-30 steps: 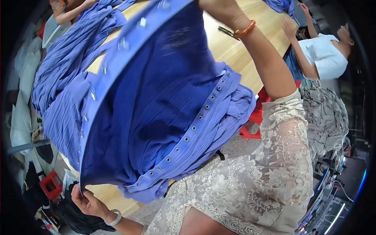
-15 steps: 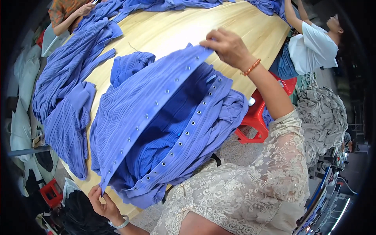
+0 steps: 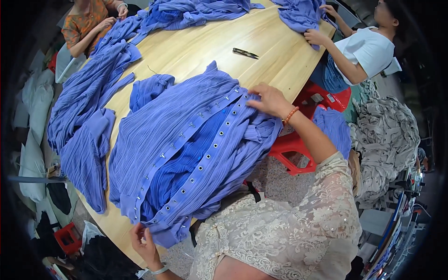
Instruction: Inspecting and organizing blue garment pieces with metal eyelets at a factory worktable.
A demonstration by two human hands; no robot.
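A ribbed blue-violet garment [image 3: 161, 121] lies at the near side of the table [image 3: 219, 49], its front partly open. Along one front band [image 3: 173, 143] run small metal fasteners that stand up. Ringed metal eyelets line the facing band [image 3: 195, 176], and darker blue fabric [image 3: 163, 179] shows between the two. My right hand [image 3: 270, 99] touches the far end of the bands, thumb and forefinger apart. At the near end, my left hand [image 3: 145, 246] has its fingertips against the garment's edge, its fingers spread.
Black thread snips [image 3: 245, 53] lie on the table farther back. More blue-violet garments [image 3: 84, 100] are heaped along its left and far edges. Two people sit at the far left and right, handling cloth. A red stool [image 3: 291, 151] and a pile of grey fabric [image 3: 385, 140] are at right.
The raised fastener band has come down beside the eyelet band, narrowing the gap. My right hand moved lower and nearer; my left hand shifted right. The thread snips have come into sight.
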